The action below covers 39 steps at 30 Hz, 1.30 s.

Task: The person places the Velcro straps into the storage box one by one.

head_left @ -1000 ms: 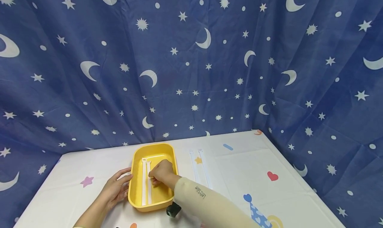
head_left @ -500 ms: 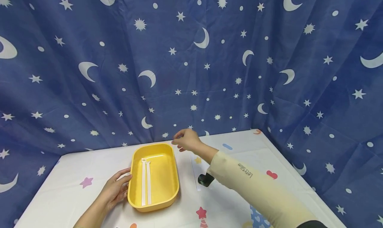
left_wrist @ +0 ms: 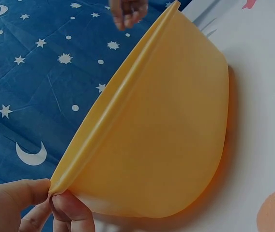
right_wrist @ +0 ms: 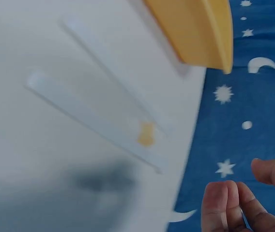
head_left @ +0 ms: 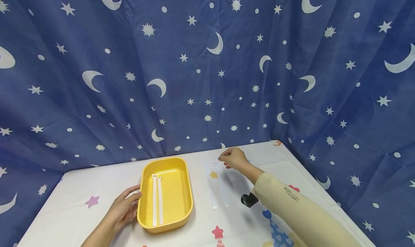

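Note:
My left hand (head_left: 123,208) pinches the left rim of a yellow plastic tub (head_left: 176,200) between thumb and fingers, as the left wrist view shows close up. Inside the tub, two white flat straps with slotted heads, one strap (head_left: 154,200) and another strap (head_left: 160,203), lie side by side lengthwise. My right hand (head_left: 234,157) hovers over the table to the tub's right, fingers loosely bent, with nothing between them. Just left of it on the table lie two more pale straps, a left strap (head_left: 210,189) and a right strap (head_left: 222,189), both blurred in the right wrist view.
A white tablecloth (head_left: 107,182) printed with stars, hearts and a party hat covers the table. Behind and to the right hangs a blue curtain (head_left: 181,113) with moons and stars. A dark wrist device (head_left: 249,200) sticks out from the right sleeve.
My right hand has come up out of the tub, empty, and moved right to the straps on the table. The left hand keeps its hold on the rim.

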{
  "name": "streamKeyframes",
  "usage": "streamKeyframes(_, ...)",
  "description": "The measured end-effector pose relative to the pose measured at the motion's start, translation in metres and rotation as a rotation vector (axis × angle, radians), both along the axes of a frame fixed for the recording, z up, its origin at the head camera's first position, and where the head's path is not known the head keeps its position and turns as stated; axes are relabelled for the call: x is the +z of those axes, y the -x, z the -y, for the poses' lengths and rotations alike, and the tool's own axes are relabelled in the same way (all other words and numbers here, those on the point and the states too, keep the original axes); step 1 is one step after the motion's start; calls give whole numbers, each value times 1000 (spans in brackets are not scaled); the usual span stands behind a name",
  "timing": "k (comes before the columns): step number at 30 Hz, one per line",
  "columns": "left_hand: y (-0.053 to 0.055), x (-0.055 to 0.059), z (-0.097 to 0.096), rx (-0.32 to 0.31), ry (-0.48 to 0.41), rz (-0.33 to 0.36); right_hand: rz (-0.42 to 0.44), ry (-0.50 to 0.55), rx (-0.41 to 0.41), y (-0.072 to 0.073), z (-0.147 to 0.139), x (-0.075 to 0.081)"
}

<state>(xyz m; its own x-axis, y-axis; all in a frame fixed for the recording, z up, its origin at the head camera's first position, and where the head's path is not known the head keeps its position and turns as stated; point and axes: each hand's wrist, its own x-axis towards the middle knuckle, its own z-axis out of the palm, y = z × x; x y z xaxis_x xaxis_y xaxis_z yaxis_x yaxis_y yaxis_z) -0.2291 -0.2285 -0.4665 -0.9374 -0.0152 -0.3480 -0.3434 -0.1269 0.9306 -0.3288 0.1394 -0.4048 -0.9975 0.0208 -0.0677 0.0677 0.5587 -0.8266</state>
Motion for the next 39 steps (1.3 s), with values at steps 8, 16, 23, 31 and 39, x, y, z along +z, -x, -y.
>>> streamKeyframes(8,0,-2,0,12,2,7,24,-43,-75,-3,-6,-38)
streamKeyframes(16,1,-1,0,5,-17,-2,17,-35,-89,-6,0,-59)
streamKeyframes(23,1,-2,0,5,-24,-6,-2,-64,-130,-7,3,-73)
streamKeyframes(31,-1,-2,0,10,-18,-11,-34,-78,-147,-12,3,-88)
streamKeyframes(39,-1,-1,1,13,-20,-14,-112,-122,-126,-14,7,-92)
